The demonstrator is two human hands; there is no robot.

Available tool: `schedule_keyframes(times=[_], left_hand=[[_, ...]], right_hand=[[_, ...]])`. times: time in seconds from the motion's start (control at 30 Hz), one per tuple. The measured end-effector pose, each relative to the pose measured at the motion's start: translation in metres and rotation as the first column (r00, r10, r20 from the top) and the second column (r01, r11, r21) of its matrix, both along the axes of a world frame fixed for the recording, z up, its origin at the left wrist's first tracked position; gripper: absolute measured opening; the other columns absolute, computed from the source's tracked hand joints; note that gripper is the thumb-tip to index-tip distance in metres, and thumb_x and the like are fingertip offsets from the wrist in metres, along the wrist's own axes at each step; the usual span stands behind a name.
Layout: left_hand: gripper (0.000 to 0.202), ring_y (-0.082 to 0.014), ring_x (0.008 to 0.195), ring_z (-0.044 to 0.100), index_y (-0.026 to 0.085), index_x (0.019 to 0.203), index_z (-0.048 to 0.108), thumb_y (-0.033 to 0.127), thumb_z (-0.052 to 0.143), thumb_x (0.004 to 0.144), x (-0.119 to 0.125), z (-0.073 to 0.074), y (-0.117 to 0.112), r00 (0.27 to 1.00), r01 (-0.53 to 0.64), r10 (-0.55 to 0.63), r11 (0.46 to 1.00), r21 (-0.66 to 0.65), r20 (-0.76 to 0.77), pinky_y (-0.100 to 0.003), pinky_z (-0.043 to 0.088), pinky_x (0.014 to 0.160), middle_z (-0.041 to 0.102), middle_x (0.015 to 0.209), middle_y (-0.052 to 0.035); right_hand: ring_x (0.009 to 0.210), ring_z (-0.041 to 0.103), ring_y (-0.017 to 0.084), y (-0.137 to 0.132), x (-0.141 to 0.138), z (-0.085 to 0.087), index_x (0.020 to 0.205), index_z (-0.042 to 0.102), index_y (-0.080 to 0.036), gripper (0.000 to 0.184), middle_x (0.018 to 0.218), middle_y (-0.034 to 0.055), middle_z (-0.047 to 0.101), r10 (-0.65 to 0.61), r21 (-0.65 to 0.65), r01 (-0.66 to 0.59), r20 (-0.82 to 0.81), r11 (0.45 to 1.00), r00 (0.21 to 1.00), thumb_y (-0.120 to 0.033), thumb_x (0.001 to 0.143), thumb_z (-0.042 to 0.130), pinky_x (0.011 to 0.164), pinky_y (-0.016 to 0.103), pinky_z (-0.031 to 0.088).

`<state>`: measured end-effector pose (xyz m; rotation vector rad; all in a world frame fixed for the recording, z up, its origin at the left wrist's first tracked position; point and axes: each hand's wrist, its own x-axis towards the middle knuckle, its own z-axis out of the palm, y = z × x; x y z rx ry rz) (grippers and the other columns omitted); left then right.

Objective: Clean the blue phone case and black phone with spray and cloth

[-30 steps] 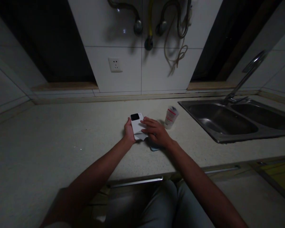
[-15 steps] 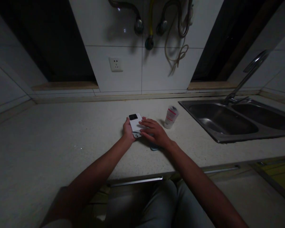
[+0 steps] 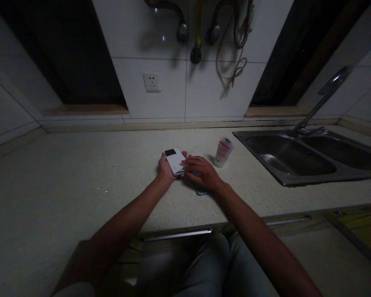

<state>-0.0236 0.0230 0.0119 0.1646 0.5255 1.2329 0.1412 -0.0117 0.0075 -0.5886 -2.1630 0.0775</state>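
Left hand [image 3: 165, 170] seemingly around phone [image 3: 174, 160]

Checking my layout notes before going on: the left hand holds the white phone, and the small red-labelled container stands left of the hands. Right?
Not quite. The head view shows the left hand holding the white phone, but the small red-labelled container stands right of the hands, toward the sink.

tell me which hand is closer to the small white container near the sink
Right. The right hand sits just left of the container, not touching it, fingers on the white phone. The left hand is farther left, gripping that phone's other side.
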Motion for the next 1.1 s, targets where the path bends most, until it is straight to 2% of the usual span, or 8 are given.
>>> schedule_keyframes(times=[0.1, 0.23, 0.43, 0.67, 0.8, 0.93, 1.1], left_hand=[[0.066, -0.0357, 0.091, 0.071, 0.009, 0.122, 0.060, 0.055, 0.020, 0.098, -0.002, 0.003, 0.000, 1.000, -0.026, 0.026, 1.000, -0.001, 0.006, -0.055, 0.054, 0.083, 0.071, 0.091, -0.0185], [0.062, -0.0339, 0.089, 0.071, 0.012, 0.117, 0.061, 0.056, 0.022, 0.097, -0.002, 0.003, 0.000, 0.999, -0.046, 0.046, 0.999, -0.018, 0.008, -0.053, 0.055, 0.081, 0.071, 0.091, -0.0170], [0.060, -0.0281, 0.065, 0.068, 0.013, 0.105, 0.064, 0.059, 0.025, 0.096, 0.000, 0.000, -0.002, 0.999, -0.006, 0.004, 1.000, -0.026, -0.045, -0.043, 0.056, 0.062, 0.069, 0.078, -0.0139], [0.058, -0.0259, 0.061, 0.066, 0.016, 0.087, 0.062, 0.060, 0.025, 0.096, 0.000, 0.005, -0.001, 0.995, -0.031, 0.028, 0.999, -0.027, -0.091, -0.038, 0.054, 0.056, 0.067, 0.072, -0.0126], [0.057, -0.0258, 0.058, 0.065, 0.017, 0.085, 0.061, 0.061, 0.026, 0.094, -0.003, 0.010, 0.000, 0.998, -0.027, 0.026, 0.999, -0.024, -0.058, -0.039, 0.053, 0.054, 0.066, 0.070, -0.0112], [0.053, -0.0259, 0.055, 0.064, 0.017, 0.085, 0.061, 0.059, 0.030, 0.093, -0.004, 0.013, -0.003, 0.997, 0.049, -0.051, 0.998, -0.029, -0.054, -0.038, 0.052, 0.050, 0.067, 0.072, -0.0117], [0.040, -0.0242, 0.055, 0.064, 0.015, 0.087, 0.061, 0.048, 0.038, 0.090, 0.000, 0.017, -0.009, 0.975, 0.208, -0.203, 0.977, 0.055, -0.088, -0.034, 0.049, 0.045, 0.066, 0.073, -0.0124]], right_hand=[[0.116, 0.065, 0.023, 0.002, 0.003, 0.000, 0.099, 0.074, -0.024, 0.014, 0.116, 0.0079, 0.075, -0.020, 0.003, 0.020, -0.053, 1.000, 0.998, -0.026, 0.088, 0.065, 0.096, 0.046, 0.053], [0.113, 0.066, 0.023, 0.001, 0.002, -0.001, 0.095, 0.074, -0.025, 0.012, 0.114, 0.0079, 0.075, -0.022, -0.034, 0.020, -0.069, 0.999, 0.997, -0.024, 0.087, 0.065, 0.096, 0.046, 0.052], [0.111, 0.066, 0.024, -0.001, -0.006, -0.005, 0.091, 0.072, -0.024, 0.009, 0.113, 0.0089, 0.075, 0.051, -0.029, -0.051, -0.025, 0.998, 0.998, -0.023, 0.086, 0.064, 0.095, 0.046, 0.051], [0.104, 0.067, 0.023, 0.003, -0.003, -0.006, 0.084, 0.068, -0.023, 0.008, 0.106, 0.0071, 0.076, 0.019, -0.043, -0.018, 0.009, 0.999, 1.000, -0.018, 0.081, 0.063, 0.091, 0.043, 0.053], [0.099, 0.067, 0.024, 0.003, 0.001, -0.005, 0.086, 0.068, -0.022, 0.011, 0.101, 0.0079, 0.075, -0.044, -0.066, 0.045, 0.007, 0.997, 0.999, -0.017, 0.079, 0.062, 0.088, 0.042, 0.053], [0.089, 0.067, 0.022, 0.002, 0.002, -0.004, 0.092, 0.067, -0.022, 0.016, 0.094, 0.0069, 0.074, -0.169, -0.126, 0.157, -0.087, 0.980, 0.982, -0.018, 0.080, 0.057, 0.082, 0.038, 0.053], [0.061, 0.057, 0.016, 0.001, 0.007, -0.002, 0.086, 0.059, -0.021, 0.014, 0.072, 0.0005, 0.063, -0.427, -0.262, 0.363, -0.256, 0.894, 0.867, -0.016, 0.079, 0.048, 0.059, 0.029, 0.045]])
